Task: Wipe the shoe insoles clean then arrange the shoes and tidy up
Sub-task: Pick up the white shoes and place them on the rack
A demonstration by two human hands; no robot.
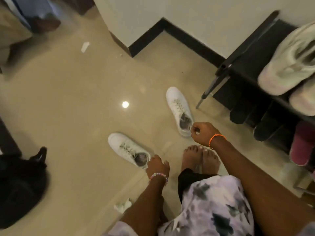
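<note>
Two white sneakers are seen on the beige tiled floor (68, 99), both with the toes pointing away from the person and well apart from each other. The nearer sneaker (127, 149) lies on the left; its heel is touched by the left hand (157, 165), whose fingers (151, 159) are bent down over the heel rim. Whether the rim is really gripped cannot be told, because the fingertips are hidden behind the hand. The farther sneaker (179, 109) lies on the right. The right hand (202, 132) is held just beside its heel, with the fingers curled into a loose fist; it cannot be told if the heel is pinched or only touched. A grey insole is visible inside each shoe.

Two bare feet (200, 159) are placed between the hands, and a light patterned garment (213, 206) covers the legs. A crumpled white tissue (122, 205) lies on the floor near the left arm, and a small white scrap (84, 46) lies far away, near the wall. On the right a black shoe rack (247, 79) is standing against the white wall, with pale shoes (289, 60) on top and dark and pink ones below. A black bag (22, 184) is seen at the left edge.
</note>
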